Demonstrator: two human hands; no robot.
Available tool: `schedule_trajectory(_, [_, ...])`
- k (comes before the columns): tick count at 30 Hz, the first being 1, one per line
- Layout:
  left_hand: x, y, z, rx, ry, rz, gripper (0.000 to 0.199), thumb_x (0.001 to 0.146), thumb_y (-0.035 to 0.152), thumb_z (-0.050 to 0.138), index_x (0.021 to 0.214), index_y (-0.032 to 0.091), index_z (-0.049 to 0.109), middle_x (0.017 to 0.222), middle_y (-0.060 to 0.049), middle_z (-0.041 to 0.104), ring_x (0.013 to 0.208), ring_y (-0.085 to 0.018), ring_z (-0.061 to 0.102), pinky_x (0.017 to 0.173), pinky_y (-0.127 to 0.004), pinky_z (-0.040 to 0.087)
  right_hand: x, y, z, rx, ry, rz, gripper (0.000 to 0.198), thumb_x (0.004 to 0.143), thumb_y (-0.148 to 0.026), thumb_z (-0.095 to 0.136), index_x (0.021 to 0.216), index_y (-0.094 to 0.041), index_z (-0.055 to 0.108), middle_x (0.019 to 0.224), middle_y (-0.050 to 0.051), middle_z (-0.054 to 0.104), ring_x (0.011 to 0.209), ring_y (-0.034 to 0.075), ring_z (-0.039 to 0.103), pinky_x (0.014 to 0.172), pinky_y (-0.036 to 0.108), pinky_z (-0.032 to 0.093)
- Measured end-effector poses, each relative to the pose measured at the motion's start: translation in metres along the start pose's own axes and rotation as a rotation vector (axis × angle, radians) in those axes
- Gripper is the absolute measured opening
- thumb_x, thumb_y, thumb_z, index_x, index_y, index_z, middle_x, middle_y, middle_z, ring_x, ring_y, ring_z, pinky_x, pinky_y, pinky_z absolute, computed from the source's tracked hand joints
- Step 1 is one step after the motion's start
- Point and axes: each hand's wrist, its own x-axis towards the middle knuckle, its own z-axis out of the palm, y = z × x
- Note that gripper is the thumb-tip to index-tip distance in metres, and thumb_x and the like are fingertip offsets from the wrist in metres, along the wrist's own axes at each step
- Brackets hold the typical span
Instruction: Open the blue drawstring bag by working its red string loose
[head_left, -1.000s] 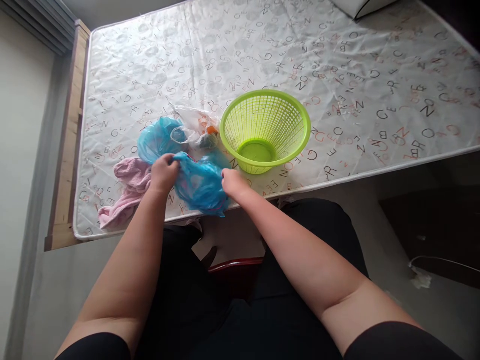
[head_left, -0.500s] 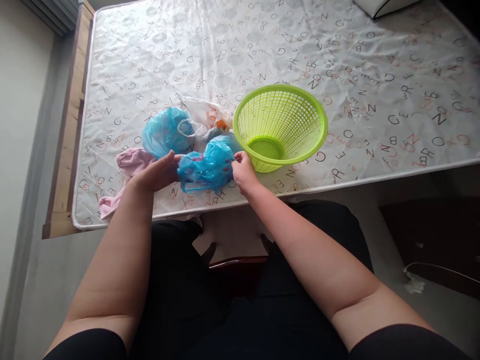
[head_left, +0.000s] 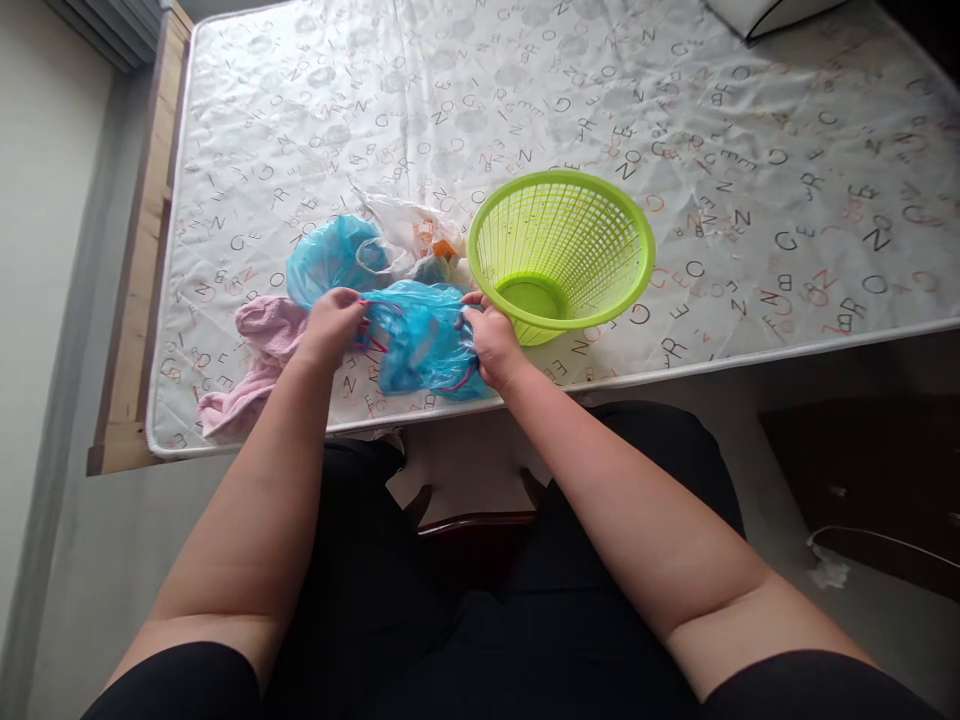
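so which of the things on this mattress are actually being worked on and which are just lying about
In hand:
- left hand and right hand, both gripping the crinkled blue plastic bag with red strings

Lying about:
- second blue plastic bag
- white plastic bag
- pink cloth
- lime-green slotted plastic basket, beside the right hand
- letter-printed mattress

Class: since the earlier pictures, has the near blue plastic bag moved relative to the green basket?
Yes. The blue plastic bag, gripped by both hands, spread wider toward the mattress edge, staying left of the green basket.
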Motion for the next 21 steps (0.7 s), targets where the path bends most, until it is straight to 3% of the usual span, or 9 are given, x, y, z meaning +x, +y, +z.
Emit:
schedule_trajectory(3, [0.01, 0.002, -0.012, -0.293, 0.246, -0.179, 0.024, 0.077, 0.012, 0.072, 0.093, 0.022, 0.057, 0.075, 0.002, 0.063, 0.06, -0.014, 0.063, 0.057, -0.024, 0.052, 0.001, 0.0, -0.002, -0.114, 0.019, 0.001, 0.004, 0.099, -0.027, 0.059, 0.097, -0.026, 0.056, 0.076, -0.004, 0.058, 0.066, 0.013, 0.053, 0.066, 0.025, 0.044])
schedule_trajectory(7, [0.015, 0.002, -0.015, -0.396, 0.301, -0.276, 0.02, 0.083, 0.011, 0.068, 0.096, 0.023, 0.057, 0.07, 0.003, 0.061, 0.048, -0.011, 0.056, 0.047, -0.02, 0.046, -0.003, -0.004, -0.003, -0.297, 0.012, -0.07, 0.012, 0.104, -0.033, 0.055, 0.094, -0.026, 0.055, 0.079, -0.003, 0.058, 0.069, 0.014, 0.054, 0.07, 0.028, 0.045])
schedule_trajectory(10, [0.01, 0.006, -0.004, -0.429, 0.149, -0.345, 0.01, 0.095, 0.024, 0.066, 0.092, 0.022, 0.057, 0.062, 0.004, 0.056, 0.041, -0.01, 0.051, 0.042, -0.02, 0.04, -0.008, -0.008, -0.005, -0.515, -0.086, -0.152, 0.026, 0.095, -0.044, 0.074, 0.102, -0.026, 0.057, 0.095, 0.002, 0.066, 0.087, 0.019, 0.063, 0.084, 0.034, 0.051])
schedule_trajectory(12, [0.003, 0.012, 0.002, -0.442, 0.001, -0.352, 0.017, 0.097, 0.032, 0.069, 0.091, 0.022, 0.057, 0.06, 0.004, 0.055, 0.039, -0.01, 0.047, 0.039, -0.021, 0.035, -0.011, -0.007, -0.007, -0.704, -0.161, -0.169, 0.04, 0.081, -0.039, 0.088, 0.106, -0.026, 0.059, 0.106, 0.006, 0.07, 0.099, 0.025, 0.067, 0.093, 0.04, 0.053])
schedule_trajectory(13, [-0.001, 0.016, 0.003, -0.454, -0.059, -0.33, 0.019, 0.097, 0.034, 0.071, 0.092, 0.022, 0.057, 0.061, 0.003, 0.057, 0.038, -0.01, 0.046, 0.038, -0.021, 0.033, -0.011, -0.005, -0.008, -0.779, -0.176, -0.158, 0.038, 0.08, -0.033, 0.088, 0.105, -0.026, 0.06, 0.107, 0.007, 0.071, 0.102, 0.028, 0.067, 0.096, 0.042, 0.053])
schedule_trajectory(17, [-0.015, 0.029, -0.009, -0.493, -0.192, -0.21, 0.02, 0.097, 0.041, 0.07, 0.104, 0.023, 0.062, 0.083, -0.002, 0.074, 0.041, -0.008, 0.043, 0.039, -0.023, 0.034, -0.003, 0.003, -0.011, -0.846, -0.044, -0.011, 0.006, 0.097, -0.026, 0.062, 0.092, -0.025, 0.057, 0.096, 0.009, 0.07, 0.096, 0.03, 0.067, 0.095, 0.048, 0.053])
schedule_trajectory(19, [-0.02, 0.032, -0.017, -0.483, -0.249, -0.2, 0.022, 0.098, 0.041, 0.069, 0.109, 0.023, 0.064, 0.09, -0.003, 0.076, 0.041, -0.006, 0.042, 0.04, -0.023, 0.035, -0.003, 0.002, -0.01, -0.801, 0.025, 0.037, 0.005, 0.098, -0.029, 0.058, 0.1, -0.025, 0.058, 0.101, 0.011, 0.07, 0.098, 0.031, 0.067, 0.096, 0.049, 0.054])
schedule_trajectory(21, [-0.022, 0.032, -0.021, -0.448, -0.316, -0.216, 0.025, 0.099, 0.042, 0.068, 0.114, 0.022, 0.064, 0.091, -0.003, 0.075, 0.041, -0.007, 0.045, 0.04, -0.023, 0.035, -0.011, -0.002, -0.005, -0.798, 0.018, -0.049, 0.022, 0.095, -0.031, 0.064, 0.115, -0.023, 0.058, 0.118, 0.015, 0.069, 0.111, 0.032, 0.065, 0.103, 0.05, 0.053])
